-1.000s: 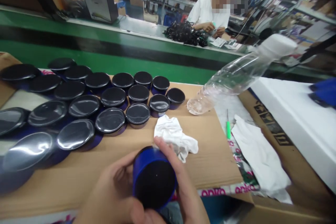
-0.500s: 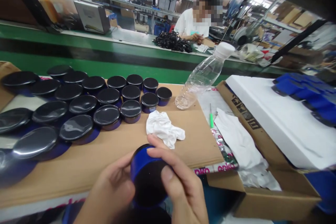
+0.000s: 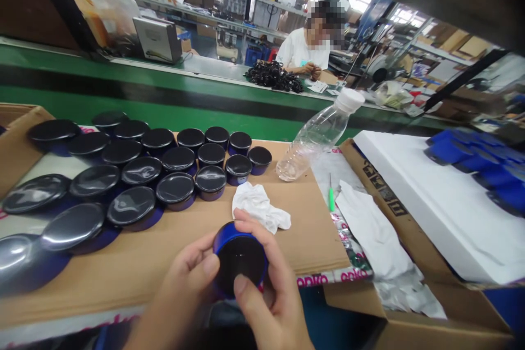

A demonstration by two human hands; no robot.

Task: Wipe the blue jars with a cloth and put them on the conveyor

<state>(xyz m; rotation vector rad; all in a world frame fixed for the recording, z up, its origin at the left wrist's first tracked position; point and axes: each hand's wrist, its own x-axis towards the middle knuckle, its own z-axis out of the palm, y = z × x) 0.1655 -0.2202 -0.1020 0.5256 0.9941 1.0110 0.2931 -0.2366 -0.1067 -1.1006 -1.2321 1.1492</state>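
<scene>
Both hands clasped one blue jar [image 3: 240, 257] at the near edge of the cardboard sheet [image 3: 164, 251]: the left hand [image 3: 184, 290] gripped its side, and the right hand [image 3: 266, 295] wrapped over it, thumb on the black face. A crumpled white cloth [image 3: 259, 212] lay just beyond, with rows of black-lidded jars [image 3: 135, 169] at far left.
</scene>
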